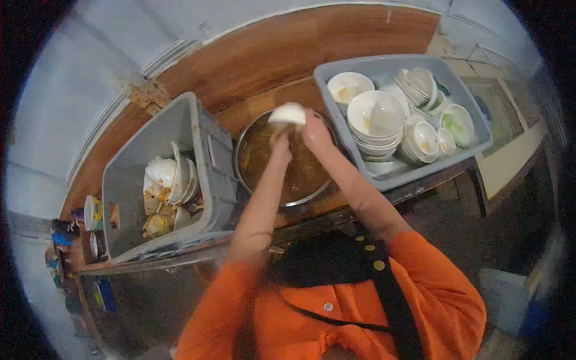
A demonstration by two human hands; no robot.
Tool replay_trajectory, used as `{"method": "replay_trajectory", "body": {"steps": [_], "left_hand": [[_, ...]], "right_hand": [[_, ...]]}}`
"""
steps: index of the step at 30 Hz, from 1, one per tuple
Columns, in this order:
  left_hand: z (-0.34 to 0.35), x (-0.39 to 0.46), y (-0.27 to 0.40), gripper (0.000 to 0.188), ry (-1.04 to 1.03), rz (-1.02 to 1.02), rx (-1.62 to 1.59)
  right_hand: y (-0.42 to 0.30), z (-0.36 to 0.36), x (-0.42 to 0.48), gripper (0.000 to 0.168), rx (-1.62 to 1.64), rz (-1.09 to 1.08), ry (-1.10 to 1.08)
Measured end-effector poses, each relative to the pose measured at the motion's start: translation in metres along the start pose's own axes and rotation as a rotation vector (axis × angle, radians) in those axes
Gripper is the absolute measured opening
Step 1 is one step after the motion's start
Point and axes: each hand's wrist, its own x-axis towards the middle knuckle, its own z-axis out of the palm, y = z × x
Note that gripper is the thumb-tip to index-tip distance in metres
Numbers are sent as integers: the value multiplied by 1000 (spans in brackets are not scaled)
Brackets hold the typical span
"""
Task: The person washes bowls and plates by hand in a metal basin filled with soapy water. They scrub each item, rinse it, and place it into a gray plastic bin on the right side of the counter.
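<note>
A white bowl (288,113), blurred and tilted, is held above a round metal basin (290,204) of murky brown liquid. My right hand (317,130) grips the bowl at its right side. Just below the bowl is my left hand (281,145), its fingers partly hidden under the rim; whether they grip anything is not clear.
Left of the basin, a deep grey plastic crate (220,148) holds soiled white bowls (171,175) and food scraps (157,223). To the right, a grey tub (396,184) contains stacked white bowls (375,117) and small dishes. A wooden board (279,49) stands behind.
</note>
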Motion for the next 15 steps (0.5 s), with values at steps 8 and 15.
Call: {"method": "replay_trajectory", "body": {"steps": [8, 15], "left_hand": [[36, 104, 89, 22, -646, 455, 1923], [21, 89, 263, 24, -282, 966, 2210]], "right_hand": [[219, -136, 57, 21, 494, 167, 595], [338, -184, -6, 26, 886, 711, 701]]}}
